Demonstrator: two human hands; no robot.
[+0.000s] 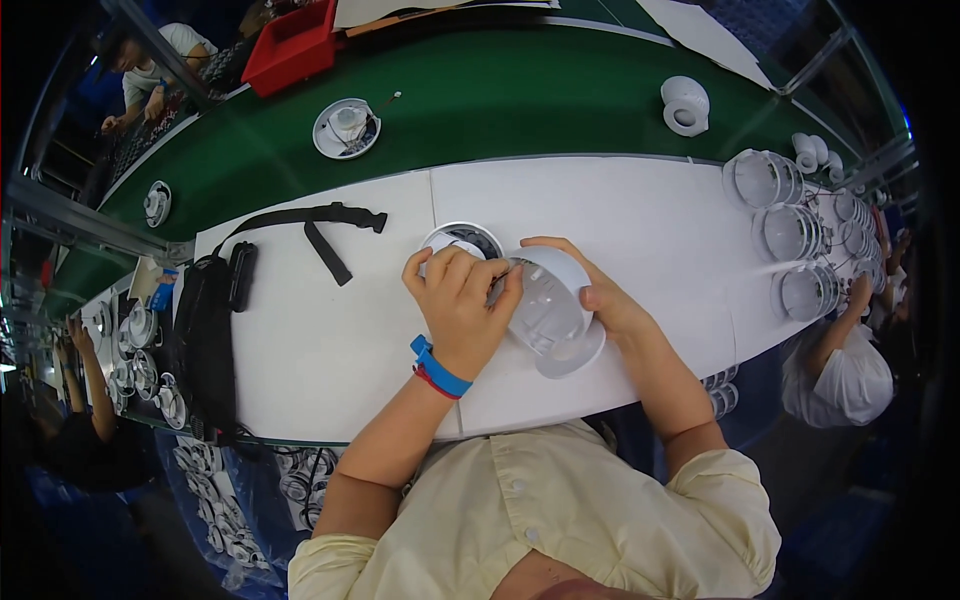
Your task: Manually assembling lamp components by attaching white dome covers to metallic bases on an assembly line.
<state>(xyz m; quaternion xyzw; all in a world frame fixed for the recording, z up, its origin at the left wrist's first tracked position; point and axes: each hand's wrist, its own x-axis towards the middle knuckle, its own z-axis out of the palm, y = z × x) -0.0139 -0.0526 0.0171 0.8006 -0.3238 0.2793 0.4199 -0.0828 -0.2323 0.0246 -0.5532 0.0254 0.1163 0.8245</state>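
Observation:
My right hand (612, 293) grips a white cup-shaped housing (585, 345) by its outer side. The housing is tilted, and its translucent inside shows. My left hand (462, 300) is closed, with thumb and fingertips pinched together beside the housing's left rim. Whatever lies between those fingertips is too small to make out. Just beyond the left hand, a round white part with a dark inside (478, 236) rests on the white work surface, partly covered by the fingers.
A black strap bag (205, 345) lies at the left of the white table (330, 370). Across the green conveyor (530, 115) sit a round lamp unit with wires (347, 128), a white housing (686, 106) and a red bin (290, 48). Clear-fronted housings (788, 232) are stacked at the right, near a co-worker.

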